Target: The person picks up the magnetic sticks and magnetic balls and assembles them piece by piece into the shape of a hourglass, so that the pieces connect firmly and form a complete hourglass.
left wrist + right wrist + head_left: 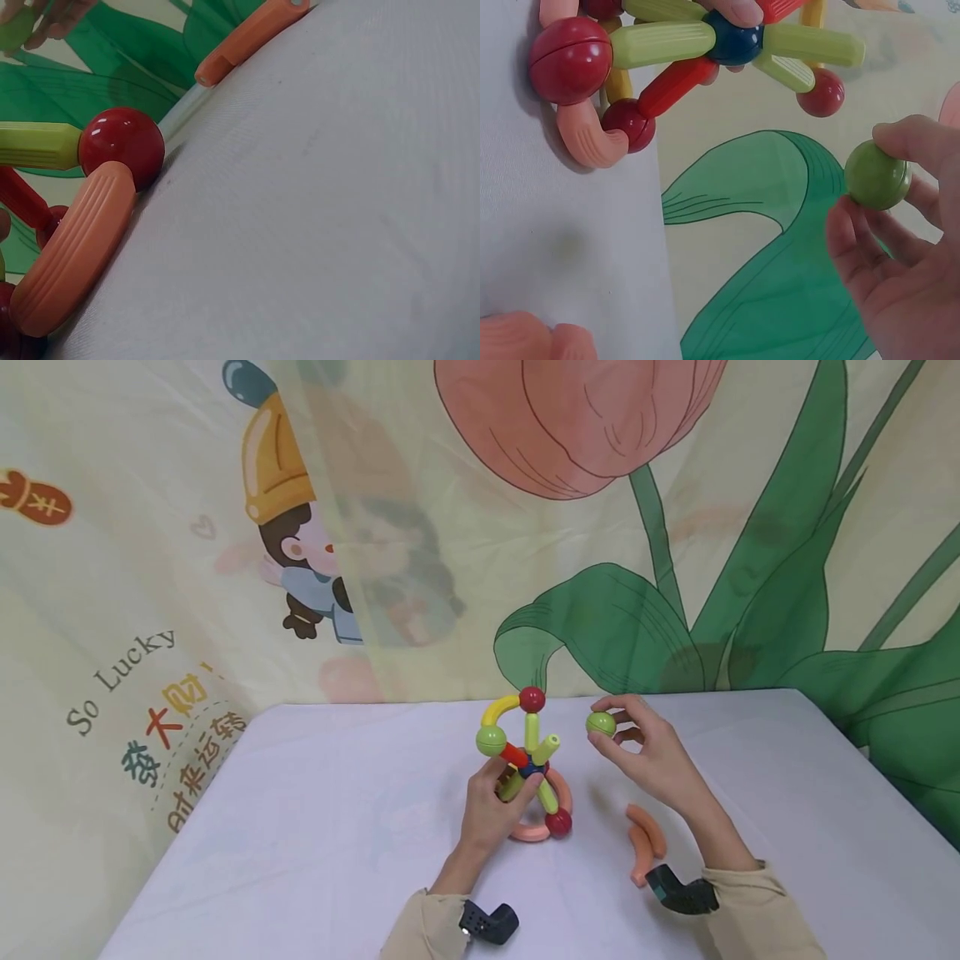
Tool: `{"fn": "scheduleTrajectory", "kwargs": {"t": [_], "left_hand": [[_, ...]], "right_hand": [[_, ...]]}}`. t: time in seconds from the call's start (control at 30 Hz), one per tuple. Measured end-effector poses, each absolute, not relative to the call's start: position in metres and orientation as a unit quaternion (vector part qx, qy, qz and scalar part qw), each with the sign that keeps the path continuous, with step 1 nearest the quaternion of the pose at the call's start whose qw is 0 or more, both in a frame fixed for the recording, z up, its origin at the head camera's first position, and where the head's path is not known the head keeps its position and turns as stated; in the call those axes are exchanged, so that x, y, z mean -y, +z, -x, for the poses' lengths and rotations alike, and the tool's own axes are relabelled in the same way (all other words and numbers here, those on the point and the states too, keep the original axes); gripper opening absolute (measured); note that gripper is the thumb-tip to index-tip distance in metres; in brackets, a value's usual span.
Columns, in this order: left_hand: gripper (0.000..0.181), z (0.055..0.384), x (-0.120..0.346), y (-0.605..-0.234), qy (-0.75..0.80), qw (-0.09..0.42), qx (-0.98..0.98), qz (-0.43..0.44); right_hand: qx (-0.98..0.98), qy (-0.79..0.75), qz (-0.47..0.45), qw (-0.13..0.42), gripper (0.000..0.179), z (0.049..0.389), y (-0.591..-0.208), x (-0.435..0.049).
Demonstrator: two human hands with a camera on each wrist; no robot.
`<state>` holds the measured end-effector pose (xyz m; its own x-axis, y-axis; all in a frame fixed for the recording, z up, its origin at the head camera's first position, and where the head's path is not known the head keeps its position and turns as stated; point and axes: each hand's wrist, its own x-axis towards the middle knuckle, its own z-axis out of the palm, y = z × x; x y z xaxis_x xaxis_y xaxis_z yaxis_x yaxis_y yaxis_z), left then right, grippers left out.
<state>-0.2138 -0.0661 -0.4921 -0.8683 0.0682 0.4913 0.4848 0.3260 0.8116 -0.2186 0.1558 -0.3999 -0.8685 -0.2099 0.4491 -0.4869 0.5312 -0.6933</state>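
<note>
My left hand holds a standing structure of toy balls and rods around its middle, the thumb by the blue hub ball. Light green rods and a red rod spread from that hub. A yellow curved rod joins the top red ball to a green ball. Pink curved rods and red balls form its base on the table. Right of the structure, apart from it and above the table, my right hand pinches a loose green ball between thumb and fingertips.
Two loose orange curved rods lie side by side on the white-covered table, right of the structure. A black wrist device on the right sleeve is close to them. A printed cloth backdrop hangs behind the table's far edge.
</note>
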Motion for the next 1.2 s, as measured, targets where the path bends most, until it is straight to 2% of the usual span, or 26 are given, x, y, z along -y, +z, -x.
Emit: {"fn": "scheduleTrajectory", "kwargs": {"t": [0.13, 0.37, 0.67, 1.0, 1.2], "left_hand": [[0.029, 0.214, 0.067, -0.491, -0.551, 0.191, 0.793, 0.178], [0.026, 0.2, 0.062, -0.463, -0.563, 0.176, 0.791, 0.162], [0.028, 0.199, 0.063, -0.46, -0.564, 0.177, 0.792, 0.154], [0.031, 0.215, 0.064, -0.488, -0.56, 0.164, 0.798, 0.152], [0.03, 0.216, 0.066, -0.494, -0.565, 0.173, 0.789, 0.168]], "right_hand": [[0.852, 0.443, -0.219, 0.171, 0.035, 0.219, -0.399, -0.153], [0.853, 0.439, -0.215, 0.183, 0.036, 0.217, -0.398, -0.151], [0.841, 0.455, -0.225, 0.188, 0.035, 0.216, -0.394, -0.144], [0.821, 0.449, -0.282, 0.211, 0.046, 0.211, -0.389, -0.141], [0.82, 0.433, -0.307, 0.216, 0.045, 0.208, -0.388, -0.136]]}}
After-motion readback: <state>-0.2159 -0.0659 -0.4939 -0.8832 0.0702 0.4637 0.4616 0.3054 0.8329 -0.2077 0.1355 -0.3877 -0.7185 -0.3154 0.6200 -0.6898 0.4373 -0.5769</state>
